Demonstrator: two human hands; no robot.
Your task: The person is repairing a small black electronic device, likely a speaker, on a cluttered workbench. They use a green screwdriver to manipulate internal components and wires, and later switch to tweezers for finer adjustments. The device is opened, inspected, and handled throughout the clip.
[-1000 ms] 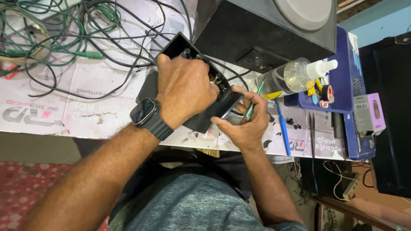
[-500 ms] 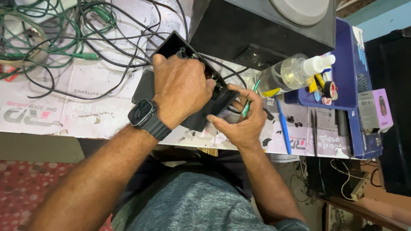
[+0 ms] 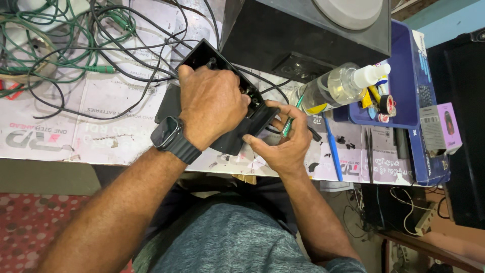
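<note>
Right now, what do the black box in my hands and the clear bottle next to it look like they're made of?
The black box looks like moulded plastic, matte: dull, even surface with sharp edges and no shine. The clear bottle seems to be glossy transparent plastic, since liquid shows through, with a white opaque nozzle; glass cannot be ruled out.

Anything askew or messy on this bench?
Yes. The clear plastic bottle with white nozzle lies on its side against the blue tray. Green and black cables sprawl tangled across the table's left.

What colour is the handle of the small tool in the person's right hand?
Green: the tool, pinched in the right hand beside the black casing. Head view.
</note>
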